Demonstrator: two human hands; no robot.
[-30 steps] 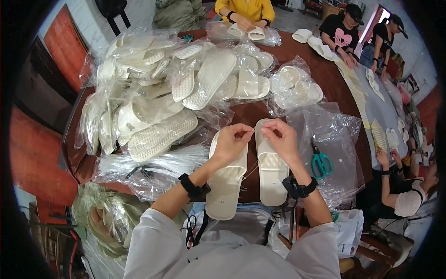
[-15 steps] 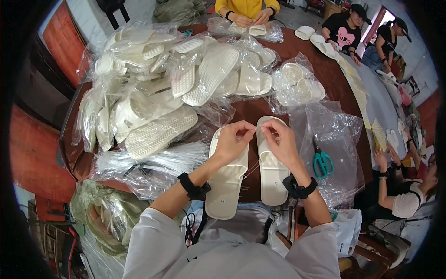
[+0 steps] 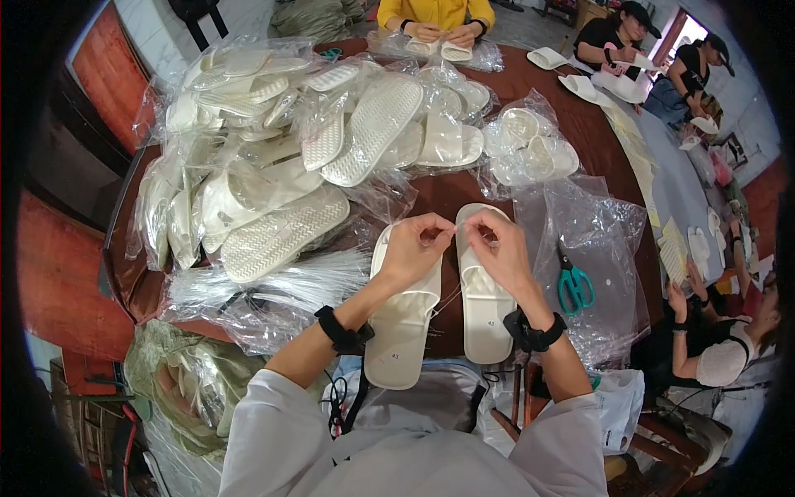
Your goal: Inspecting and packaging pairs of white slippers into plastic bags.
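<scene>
Two white slippers lie side by side before me, soles down and toes away: a left slipper (image 3: 401,344) and a right slipper (image 3: 487,325). My left hand (image 3: 416,253) is over the left slipper's strap, thumb and forefinger pinched. Over the right slipper's strap, my right hand (image 3: 499,251) pinches too, its fingertips nearly meeting the left's. A thin clear strand seems to run between the fingertips, too fine to make out fully. Another fine strand (image 3: 448,300) shows in the gap between the slippers. A bundle of clear thin strands (image 3: 286,286) lies at the left on plastic.
Bagged white slippers (image 3: 273,157) are heaped at the left and back of the brown table (image 3: 609,149). Teal-handled scissors (image 3: 574,286) rest on clear plastic bags (image 3: 609,240) at the right. A person in yellow (image 3: 435,16) works opposite; several others sit at the right.
My hands keep almost the same pinch above the slippers. At the upper right, a co-worker in black has lifted a white slipper.
</scene>
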